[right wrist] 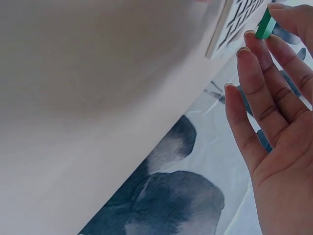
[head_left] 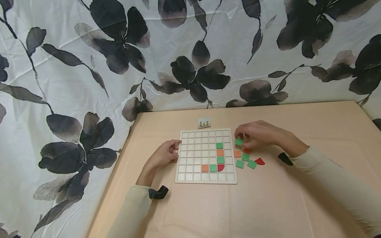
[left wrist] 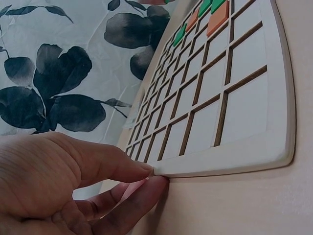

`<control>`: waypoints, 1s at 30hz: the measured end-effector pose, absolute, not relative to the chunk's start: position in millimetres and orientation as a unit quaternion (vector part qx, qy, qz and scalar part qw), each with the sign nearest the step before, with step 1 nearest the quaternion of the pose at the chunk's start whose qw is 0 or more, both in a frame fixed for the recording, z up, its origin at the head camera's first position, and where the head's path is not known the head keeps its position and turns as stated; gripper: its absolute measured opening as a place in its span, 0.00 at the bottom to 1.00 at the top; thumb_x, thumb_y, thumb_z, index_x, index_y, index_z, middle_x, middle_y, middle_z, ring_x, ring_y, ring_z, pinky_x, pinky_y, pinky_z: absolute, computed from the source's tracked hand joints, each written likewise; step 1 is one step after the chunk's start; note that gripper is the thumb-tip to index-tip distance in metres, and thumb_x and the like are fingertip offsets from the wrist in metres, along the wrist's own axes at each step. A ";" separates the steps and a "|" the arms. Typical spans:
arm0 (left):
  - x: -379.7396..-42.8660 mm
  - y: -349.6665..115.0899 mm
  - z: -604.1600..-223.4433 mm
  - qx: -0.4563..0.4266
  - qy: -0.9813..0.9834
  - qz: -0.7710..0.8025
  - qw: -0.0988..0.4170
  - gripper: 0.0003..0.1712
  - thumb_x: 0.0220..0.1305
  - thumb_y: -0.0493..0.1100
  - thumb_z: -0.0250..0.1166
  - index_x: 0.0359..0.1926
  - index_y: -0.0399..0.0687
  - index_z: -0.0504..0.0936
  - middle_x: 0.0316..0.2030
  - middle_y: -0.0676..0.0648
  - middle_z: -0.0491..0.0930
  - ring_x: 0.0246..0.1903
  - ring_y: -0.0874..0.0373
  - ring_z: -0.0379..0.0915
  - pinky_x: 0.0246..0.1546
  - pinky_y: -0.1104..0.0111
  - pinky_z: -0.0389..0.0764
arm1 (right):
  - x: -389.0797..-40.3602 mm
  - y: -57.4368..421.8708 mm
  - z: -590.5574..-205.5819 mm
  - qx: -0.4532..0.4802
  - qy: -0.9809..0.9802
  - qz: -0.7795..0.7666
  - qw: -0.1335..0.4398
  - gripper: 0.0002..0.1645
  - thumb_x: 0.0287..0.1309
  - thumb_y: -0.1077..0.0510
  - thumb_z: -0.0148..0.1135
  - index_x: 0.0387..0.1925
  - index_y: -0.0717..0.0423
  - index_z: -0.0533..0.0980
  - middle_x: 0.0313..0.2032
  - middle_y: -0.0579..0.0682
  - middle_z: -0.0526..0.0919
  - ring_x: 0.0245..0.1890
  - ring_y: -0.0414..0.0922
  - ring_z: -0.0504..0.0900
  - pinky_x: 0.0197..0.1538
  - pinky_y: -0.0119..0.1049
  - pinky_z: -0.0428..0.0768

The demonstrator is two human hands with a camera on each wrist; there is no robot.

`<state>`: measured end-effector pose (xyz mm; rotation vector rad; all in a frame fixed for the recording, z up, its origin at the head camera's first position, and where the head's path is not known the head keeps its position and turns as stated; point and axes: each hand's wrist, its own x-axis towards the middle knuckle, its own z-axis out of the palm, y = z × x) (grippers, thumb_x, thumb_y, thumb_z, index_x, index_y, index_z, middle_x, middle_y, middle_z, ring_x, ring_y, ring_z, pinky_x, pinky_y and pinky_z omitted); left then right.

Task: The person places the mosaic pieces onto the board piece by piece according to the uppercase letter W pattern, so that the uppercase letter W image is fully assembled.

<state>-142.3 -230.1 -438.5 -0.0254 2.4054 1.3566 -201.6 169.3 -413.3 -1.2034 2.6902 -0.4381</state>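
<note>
A white grid board (head_left: 189, 182) lies on the table with green, orange and red pieces in some of its squares. At its left edge my left hand (head_left: 163, 154) pinches the rim between thumb and fingers; the left wrist view shows the thumb tip (left wrist: 142, 169) right at the rim. Off the board's upper right side, my right hand (head_left: 263, 135) holds a green square tile (head_left: 238, 141) between thumb and fingertips. In the right wrist view that tile (right wrist: 265, 25) is seen edge-on, the other fingers spread. Below this hand lie loose green tiles (head_left: 239, 164), orange tiles (head_left: 237, 154) and a red quarter-round piece (head_left: 260, 161).
A small card (head_left: 203, 123) with a printed grid pattern lies behind the board. The light wooden table (head_left: 208, 211) runs back to a white cloth (head_left: 166, 82) with dark flowers. Dark wrist cameras (head_left: 158, 192) sit at both sleeves.
</note>
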 end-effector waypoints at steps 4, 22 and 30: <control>-141.8 -230.1 -438.1 -0.011 0.854 0.484 0.190 0.39 0.59 0.21 0.62 0.71 0.44 0.70 0.48 0.41 0.69 0.41 0.52 0.71 0.35 0.65 0.83 | -201.2 159.0 -410.9 -0.410 0.896 -0.149 0.087 0.16 0.51 0.48 0.76 0.43 0.38 0.82 0.33 0.35 0.78 0.29 0.36 0.72 0.32 0.33 0.74; -142.6 -231.0 -438.1 -0.005 0.853 0.485 0.193 0.41 0.58 0.20 0.64 0.72 0.43 0.69 0.48 0.41 0.69 0.40 0.52 0.69 0.35 0.66 0.82 | -200.0 119.7 -407.3 -0.468 0.866 -0.144 0.101 0.15 0.55 0.49 0.71 0.46 0.40 0.81 0.35 0.38 0.81 0.32 0.35 0.74 0.37 0.33 0.75; -142.9 -232.6 -439.2 0.000 0.851 0.488 0.195 0.42 0.58 0.20 0.63 0.73 0.43 0.68 0.48 0.41 0.69 0.40 0.53 0.69 0.34 0.67 0.82 | -198.0 106.0 -406.4 -0.481 0.857 -0.144 0.115 0.14 0.57 0.50 0.69 0.46 0.39 0.81 0.36 0.39 0.80 0.32 0.35 0.73 0.36 0.33 0.73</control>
